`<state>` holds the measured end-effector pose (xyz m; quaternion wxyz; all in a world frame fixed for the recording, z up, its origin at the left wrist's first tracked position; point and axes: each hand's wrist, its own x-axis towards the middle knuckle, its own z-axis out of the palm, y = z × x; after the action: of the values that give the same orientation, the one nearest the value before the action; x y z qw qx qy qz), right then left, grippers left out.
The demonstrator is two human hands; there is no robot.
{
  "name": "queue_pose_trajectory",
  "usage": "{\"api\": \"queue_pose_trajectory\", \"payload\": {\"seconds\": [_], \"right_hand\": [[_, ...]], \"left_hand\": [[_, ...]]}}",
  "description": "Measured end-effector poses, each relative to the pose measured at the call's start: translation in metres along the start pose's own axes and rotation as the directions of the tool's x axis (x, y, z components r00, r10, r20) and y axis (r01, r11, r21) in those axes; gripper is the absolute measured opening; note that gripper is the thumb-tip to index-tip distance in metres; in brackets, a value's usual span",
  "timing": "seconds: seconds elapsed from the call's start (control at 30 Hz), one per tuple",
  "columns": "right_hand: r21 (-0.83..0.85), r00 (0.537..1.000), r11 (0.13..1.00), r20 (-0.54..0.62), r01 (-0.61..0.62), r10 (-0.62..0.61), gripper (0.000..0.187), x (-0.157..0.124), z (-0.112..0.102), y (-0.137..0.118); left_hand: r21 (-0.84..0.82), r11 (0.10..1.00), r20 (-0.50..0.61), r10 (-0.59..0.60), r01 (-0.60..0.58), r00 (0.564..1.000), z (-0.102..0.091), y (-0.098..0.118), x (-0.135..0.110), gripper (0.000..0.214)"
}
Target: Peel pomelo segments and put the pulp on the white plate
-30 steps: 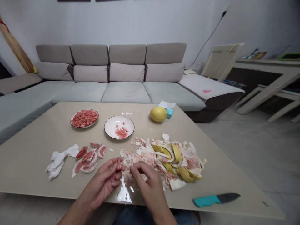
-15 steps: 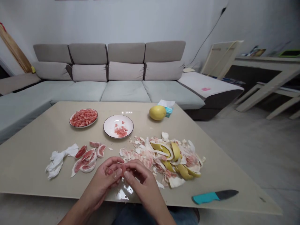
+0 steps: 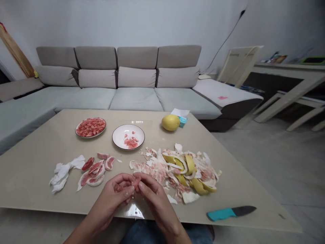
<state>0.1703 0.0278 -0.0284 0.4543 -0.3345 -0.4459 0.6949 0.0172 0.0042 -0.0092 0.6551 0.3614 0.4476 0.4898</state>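
Observation:
My left hand [image 3: 114,198] and my right hand [image 3: 154,200] meet over the near edge of the beige table [image 3: 38,142]. Both are closed on a small piece of pink pomelo flesh [image 3: 135,182] pinched between the fingertips. Just beyond them lies a heap of yellow peel and white pith [image 3: 182,169]. Several unpeeled pink segments [image 3: 95,167] lie to the left, next to torn white pith [image 3: 63,173]. Farther back stand a plate full of pink flesh [image 3: 90,127] and a white plate [image 3: 128,136] with a few bits.
A knife with a teal handle [image 3: 230,212] lies at the table's near right edge. A whole yellow pomelo [image 3: 170,122] and a tissue pack [image 3: 180,115] sit at the far side. A grey sofa [image 3: 119,81] stands behind the table.
My right hand has drawn in from the scrap heap to my left hand, and the two hands now pinch the pink piece together, slightly nearer to me.

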Motion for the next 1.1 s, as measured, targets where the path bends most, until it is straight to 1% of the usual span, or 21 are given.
{"api": "queue_pose_trajectory", "payload": {"seconds": [0.07,0.13,0.27,0.33,0.4,0.43,0.47,0.5,0.57,0.6,0.67,0.7,0.77,0.83,0.87,0.9,0.97,1.03,1.1], "right_hand": [[-0.005,1.000,1.000,-0.019,0.008,-0.008,0.044,-0.001,0.000,-0.001],[-0.035,0.999,0.999,-0.031,0.012,-0.013,0.042,-0.001,0.001,-0.003],[-0.080,0.998,0.996,-0.055,0.025,-0.029,0.028,-0.001,0.002,-0.003],[-0.067,0.997,0.997,-0.069,0.038,-0.043,0.025,0.000,0.003,-0.003],[-0.054,0.994,0.997,-0.089,0.057,-0.062,0.023,0.000,0.004,-0.003],[-0.051,0.993,0.996,-0.095,0.071,-0.076,0.022,0.000,0.004,-0.004],[-0.059,0.991,0.994,-0.096,0.089,-0.094,0.021,0.000,0.003,-0.005],[-0.084,0.989,0.990,-0.085,0.110,-0.118,0.019,-0.001,0.003,-0.006],[-0.187,0.983,0.967,-0.025,0.172,-0.179,0.015,-0.001,0.001,-0.009],[-0.253,0.978,0.945,0.019,0.207,-0.209,0.013,-0.002,0.000,-0.010],[-0.364,0.963,0.891,0.093,0.270,-0.253,0.014,-0.003,-0.002,-0.011],[-0.399,0.957,0.871,0.103,0.288,-0.270,0.016,-0.003,-0.002,-0.011],[-0.439,0.950,0.846,0.060,0.302,-0.308,0.022,-0.003,-0.002,-0.010],[-0.474,0.924,0.815,-0.007,0.334,-0.383,0.022,-0.004,-0.002,-0.008],[-0.501,0.902,0.785,-0.019,0.365,-0.432,0.019,-0.004,-0.001,-0.008],[-0.537,0.876,0.741,-0.007,0.404,-0.483,0.014,-0.004,0.000,-0.007],[-0.619,0.816,0.616,0.070,0.486,-0.573,0.013,-0.005,0.002,-0.007],[-0.700,0.750,0.456,0.172,0.549,-0.639,0.019,-0.007,0.002,-0.007],[-0.765,0.671,0.272,0.265,0.584,-0.693,0.026,-0.008,0.002,-0.006]], "left_hand": [[0.086,0.994,-0.083,0.080,-0.073,0.993,-0.001,-0.001,0.001,0.025],[0.171,0.977,-0.133,0.150,-0.127,0.980,-0.003,-0.002,0.002,0.021],[0.357,0.918,-0.150,0.242,-0.176,0.959,-0.004,-0.004,-0.002,0.016],[0.459,0.862,-0.166,0.319,-0.213,0.933,-0.004,-0.003,-0.005,0.015],[0.514,0.828,-0.199,0.368,-0.223,0.908,-0.005,0.000,-0.007,0.014],[0.512,0.832,-0.215,0.362,-0.211,0.907,-0.005,0.002,-0.007,0.015],[0.491,0.850,-0.219,0.332,-0.190,0.918,-0.006,0.005,-0.006,0.016],[0.456,0.875,-0.203,0.282,-0.164,0.938,-0.007,0.007,-0.005,0.020],[0.361,0.927,-0.109,0.146,-0.098,0.983,-0.010,0.011,-0.002,0.027],[0.306,0.950,-0.045,0.076,-0.059,0.996,-0.012,0.012,0.000,0.029],[0.208,0.978,0.075,-0.039,0.022,0.996,-0.014,0.011,0.003,0.030],[0.159,0.985,0.115,-0.080,0.062,0.990,-0.015,0.010,0.004,0.029],[0.050,0.992,0.145,-0.125,0.118,0.982,-0.016,0.006,0.006,0.028],[-0.066,0.986,0.132,-0.143,0.153,0.981,-0.016,0.001,0.007,0.030],[-0.120,0.979,0.121,-0.152,0.167,0.981,-0.016,-0.001,0.007,0.033],[-0.163,0.971,0.108,-0.159,0.175,0.981,-0.015,-0.002,0.007,0.035],[-0.210,0.960,0.087,-0.172,0.187,0.981,-0.014,-0.004,0.008,0.036],[-0.220,0.958,0.072,-0.171,0.183,0.983,-0.014,-0.005,0.008,0.035],[-0.205,0.965,0.060,-0.156,0.165,0.986,-0.013,-0.004,0.007,0.034]]}}
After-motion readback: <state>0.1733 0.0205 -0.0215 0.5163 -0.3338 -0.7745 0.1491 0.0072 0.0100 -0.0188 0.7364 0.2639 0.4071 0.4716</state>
